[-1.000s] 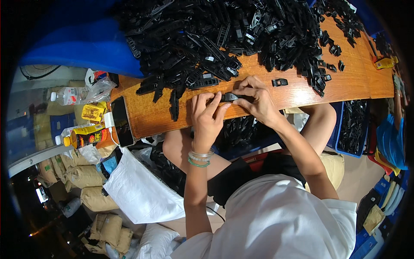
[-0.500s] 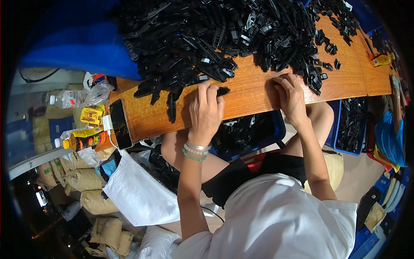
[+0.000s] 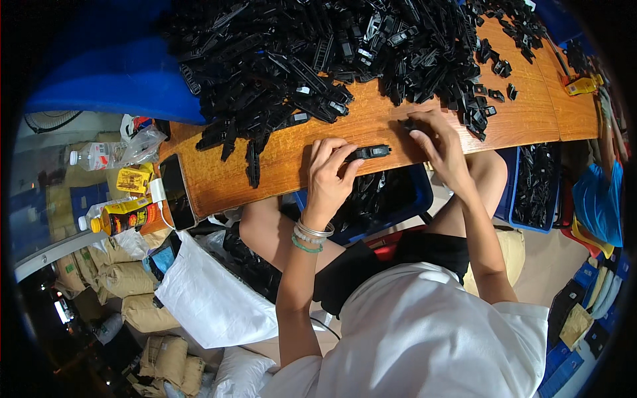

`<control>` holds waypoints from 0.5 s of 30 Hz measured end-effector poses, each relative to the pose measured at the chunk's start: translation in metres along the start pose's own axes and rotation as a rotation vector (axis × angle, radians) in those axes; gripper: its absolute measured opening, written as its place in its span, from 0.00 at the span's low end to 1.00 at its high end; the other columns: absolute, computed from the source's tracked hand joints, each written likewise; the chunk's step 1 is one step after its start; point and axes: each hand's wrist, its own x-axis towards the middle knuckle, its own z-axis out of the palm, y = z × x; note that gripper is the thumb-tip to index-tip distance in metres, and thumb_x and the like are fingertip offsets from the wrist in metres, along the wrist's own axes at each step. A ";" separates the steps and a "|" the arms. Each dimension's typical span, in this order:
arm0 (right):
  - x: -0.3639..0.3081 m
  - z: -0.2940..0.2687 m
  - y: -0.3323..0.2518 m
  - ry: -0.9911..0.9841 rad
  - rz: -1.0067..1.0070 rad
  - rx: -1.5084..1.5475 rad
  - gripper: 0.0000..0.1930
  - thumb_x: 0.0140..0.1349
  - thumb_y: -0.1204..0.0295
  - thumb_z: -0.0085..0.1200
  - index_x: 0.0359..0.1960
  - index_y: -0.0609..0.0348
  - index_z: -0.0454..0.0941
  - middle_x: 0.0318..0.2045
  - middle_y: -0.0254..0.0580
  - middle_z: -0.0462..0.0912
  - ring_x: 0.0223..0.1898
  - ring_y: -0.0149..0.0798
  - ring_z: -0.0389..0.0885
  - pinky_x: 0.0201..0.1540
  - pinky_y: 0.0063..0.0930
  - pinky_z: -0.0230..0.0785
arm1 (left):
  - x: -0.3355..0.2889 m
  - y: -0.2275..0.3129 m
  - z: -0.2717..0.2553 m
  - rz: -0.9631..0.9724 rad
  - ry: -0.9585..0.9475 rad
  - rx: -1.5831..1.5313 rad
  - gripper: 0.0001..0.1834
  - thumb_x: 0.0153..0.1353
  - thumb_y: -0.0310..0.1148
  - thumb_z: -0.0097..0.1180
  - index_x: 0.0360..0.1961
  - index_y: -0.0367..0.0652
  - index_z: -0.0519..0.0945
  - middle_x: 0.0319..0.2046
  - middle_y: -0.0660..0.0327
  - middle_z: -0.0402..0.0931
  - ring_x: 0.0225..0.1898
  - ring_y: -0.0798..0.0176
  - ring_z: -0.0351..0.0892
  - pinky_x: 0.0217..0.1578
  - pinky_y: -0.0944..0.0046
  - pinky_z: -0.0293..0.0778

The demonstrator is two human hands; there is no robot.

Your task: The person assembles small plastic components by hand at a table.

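Observation:
Over the wooden table's front edge, my left hand (image 3: 328, 174) pinches one end of a long black plastic part (image 3: 373, 152) between thumb and fingers; the part points to the right. A little to its right is my right hand (image 3: 443, 144), its fingertips on a small black piece (image 3: 406, 124) close to the tabletop. The two pieces are apart. Beyond both hands lies a large heap of black plastic parts (image 3: 265, 73). Smaller black clips (image 3: 476, 109) lie loose beside my right hand. One long black part (image 3: 253, 164) lies alone at the heap's near left.
Below the table edge stands a blue bin (image 3: 424, 194) with black parts, and another blue bin (image 3: 531, 227) farther right. A phone (image 3: 178, 192) with a white cable lies at the table's left end, beside bottles (image 3: 126, 216). A blue container (image 3: 113, 86) rises at the far left.
My left hand has turned, bringing the long black part into fuller view. My right hand's fingers have lifted and parted, and a small black piece now shows at their tips.

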 end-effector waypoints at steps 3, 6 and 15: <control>-0.007 0.014 -0.013 -0.065 0.070 0.026 0.13 0.66 0.73 0.50 0.48 0.68 0.76 0.35 0.51 0.77 0.38 0.47 0.78 0.45 0.33 0.68 | 0.001 0.002 0.000 -0.015 -0.007 0.011 0.13 0.47 0.23 0.67 0.36 0.35 0.82 0.37 0.56 0.75 0.38 0.53 0.73 0.41 0.58 0.70; -0.011 0.018 -0.025 -0.119 0.173 0.146 0.13 0.65 0.74 0.51 0.48 0.69 0.76 0.31 0.49 0.76 0.33 0.46 0.77 0.40 0.32 0.69 | 0.001 0.001 -0.001 -0.012 -0.021 0.025 0.13 0.47 0.23 0.67 0.37 0.36 0.83 0.36 0.56 0.75 0.38 0.54 0.72 0.40 0.58 0.70; -0.008 0.012 -0.012 -0.236 -0.036 -0.010 0.16 0.54 0.77 0.60 0.46 0.66 0.80 0.32 0.46 0.75 0.35 0.46 0.75 0.40 0.35 0.67 | 0.003 0.000 -0.002 -0.010 -0.041 0.002 0.12 0.47 0.21 0.65 0.36 0.35 0.83 0.34 0.57 0.75 0.36 0.55 0.71 0.37 0.59 0.70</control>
